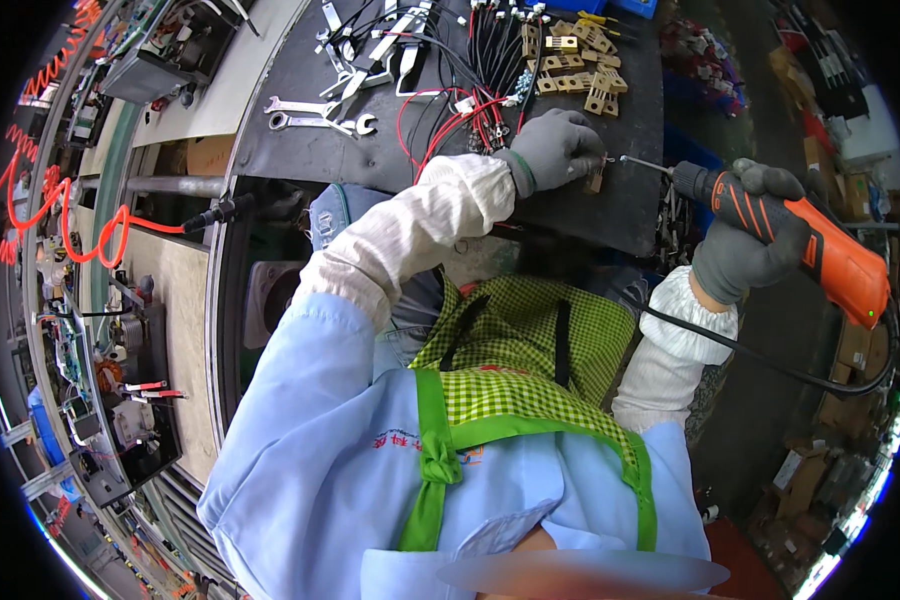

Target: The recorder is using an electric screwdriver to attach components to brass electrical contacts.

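Observation:
My right hand (752, 235), in a grey glove, is wrapped round the body of an orange and black power screwdriver (830, 245). Its long thin bit (645, 163) points left over the table's right edge, towards my other hand. Grey-gloved too, my left hand (555, 152) has its fingers closed at a small tan block (595, 181) near the front right of the dark table. A small metal piece (609, 158) shows by its fingertips, close to the tip of the bit. My fingers hide part of the block.
Beyond my left hand lie several tan slotted blocks (570, 82) and a bundle of black and red wires (490, 60). Wrenches (315, 113) rest on the dark table (310, 155) at left. A black cable (770, 362) hangs from the screwdriver. Electronic units (120, 400) line the far left.

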Motion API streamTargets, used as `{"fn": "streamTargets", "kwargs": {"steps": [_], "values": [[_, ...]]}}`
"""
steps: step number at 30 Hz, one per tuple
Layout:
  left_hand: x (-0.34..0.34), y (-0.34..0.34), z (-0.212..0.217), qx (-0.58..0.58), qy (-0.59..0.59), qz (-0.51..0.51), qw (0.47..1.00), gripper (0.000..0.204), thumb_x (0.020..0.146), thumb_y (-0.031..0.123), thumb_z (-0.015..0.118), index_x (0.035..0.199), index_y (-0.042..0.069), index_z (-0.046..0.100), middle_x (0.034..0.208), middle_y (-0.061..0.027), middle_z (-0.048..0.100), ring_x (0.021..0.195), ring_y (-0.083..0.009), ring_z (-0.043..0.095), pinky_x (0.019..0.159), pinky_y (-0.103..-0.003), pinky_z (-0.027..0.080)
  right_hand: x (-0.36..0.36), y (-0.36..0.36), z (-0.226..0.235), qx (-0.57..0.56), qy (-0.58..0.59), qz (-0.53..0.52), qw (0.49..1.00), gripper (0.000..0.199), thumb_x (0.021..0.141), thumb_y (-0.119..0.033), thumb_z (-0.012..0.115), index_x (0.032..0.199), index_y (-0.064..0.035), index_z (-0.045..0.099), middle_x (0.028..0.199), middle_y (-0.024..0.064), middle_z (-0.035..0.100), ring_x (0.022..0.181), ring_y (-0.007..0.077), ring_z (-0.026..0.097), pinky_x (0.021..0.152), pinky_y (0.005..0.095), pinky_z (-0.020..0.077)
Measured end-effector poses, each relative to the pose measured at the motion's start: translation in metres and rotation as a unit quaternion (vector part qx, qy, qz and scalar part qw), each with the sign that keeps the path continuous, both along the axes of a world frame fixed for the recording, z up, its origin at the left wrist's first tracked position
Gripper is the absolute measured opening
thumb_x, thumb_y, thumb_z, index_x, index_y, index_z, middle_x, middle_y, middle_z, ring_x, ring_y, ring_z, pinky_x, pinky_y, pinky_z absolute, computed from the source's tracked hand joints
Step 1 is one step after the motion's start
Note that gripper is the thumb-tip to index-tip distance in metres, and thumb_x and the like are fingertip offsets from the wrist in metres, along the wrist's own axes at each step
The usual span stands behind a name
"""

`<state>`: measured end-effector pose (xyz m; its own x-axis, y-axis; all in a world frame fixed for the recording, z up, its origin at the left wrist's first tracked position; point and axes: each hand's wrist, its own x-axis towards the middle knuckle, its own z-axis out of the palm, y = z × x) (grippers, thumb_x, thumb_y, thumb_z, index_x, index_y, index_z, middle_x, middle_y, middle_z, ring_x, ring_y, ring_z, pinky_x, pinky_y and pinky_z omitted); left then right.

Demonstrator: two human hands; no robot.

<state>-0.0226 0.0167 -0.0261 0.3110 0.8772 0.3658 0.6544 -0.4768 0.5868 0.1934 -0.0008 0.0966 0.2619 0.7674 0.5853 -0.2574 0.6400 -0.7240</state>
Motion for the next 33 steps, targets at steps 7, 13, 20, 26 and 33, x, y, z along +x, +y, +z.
{"fn": "streamTargets", "kwargs": {"steps": [7, 13, 20, 26, 33], "values": [[-0.006, 0.009, 0.004, -0.096, 0.029, -0.071, 0.992, 0.02, 0.075, 0.023, 0.069, 0.093, 0.014, 0.07, 0.105, -0.0078, 0.062, 0.097, -0.0303, 0.061, 0.082, -0.04, 0.051, -0.01, 0.0, -0.007, 0.012, -0.019, 0.035, 0.999, 0.05, 0.079, -0.045, 0.059, 0.099, 0.0002, 0.062, 0.084, 0.0134, 0.064, 0.079, 0.0245, 0.061, 0.086, 0.044, 0.0457], [-0.006, 0.01, 0.005, -0.059, 0.018, -0.108, 0.992, 0.02, 0.077, 0.014, 0.07, 0.095, 0.006, 0.067, 0.102, -0.0116, 0.06, 0.091, -0.0311, 0.063, 0.078, -0.038, 0.053, -0.01, 0.003, -0.014, 0.008, -0.048, 0.075, 0.996, 0.057, 0.083, -0.042, 0.06, 0.123, -0.0026, 0.049, 0.088, 0.0111, 0.067, 0.079, 0.0241, 0.063, 0.083, 0.0476, 0.0483], [-0.012, 0.014, 0.003, -0.088, 0.006, -0.124, 0.988, 0.023, 0.075, 0.022, 0.068, 0.095, 0.01, 0.069, 0.105, -0.0106, 0.06, 0.093, -0.0311, 0.062, 0.082, -0.041, 0.051, -0.015, 0.002, -0.016, 0.017, -0.074, 0.056, 0.996, 0.057, 0.084, -0.039, 0.06, 0.126, -0.0035, 0.046, 0.09, 0.011, 0.068, 0.078, 0.0233, 0.063, 0.082, 0.0485, 0.0486], [-0.014, 0.014, 0.006, -0.08, 0.004, -0.14, 0.987, 0.024, 0.076, 0.023, 0.068, 0.095, 0.009, 0.069, 0.103, -0.0123, 0.06, 0.093, -0.0322, 0.062, 0.081, -0.041, 0.05, -0.018, 0.002, -0.016, 0.022, -0.061, 0.078, 0.995, 0.056, 0.085, -0.04, 0.061, 0.126, -0.0046, 0.048, 0.091, 0.0102, 0.068, 0.078, 0.0228, 0.063, 0.083, 0.0483, 0.0487], [-0.014, 0.016, 0.006, -0.064, 0.02, -0.145, 0.987, 0.022, 0.076, 0.025, 0.067, 0.092, 0.01, 0.069, 0.098, -0.0125, 0.062, 0.093, -0.032, 0.061, 0.081, -0.041, 0.051, -0.02, 0.002, -0.016, 0.03, -0.075, 0.094, 0.992, 0.057, 0.083, -0.041, 0.063, 0.124, -0.004, 0.051, 0.09, 0.0102, 0.068, 0.079, 0.0224, 0.063, 0.083, 0.0455, 0.0491]]}}
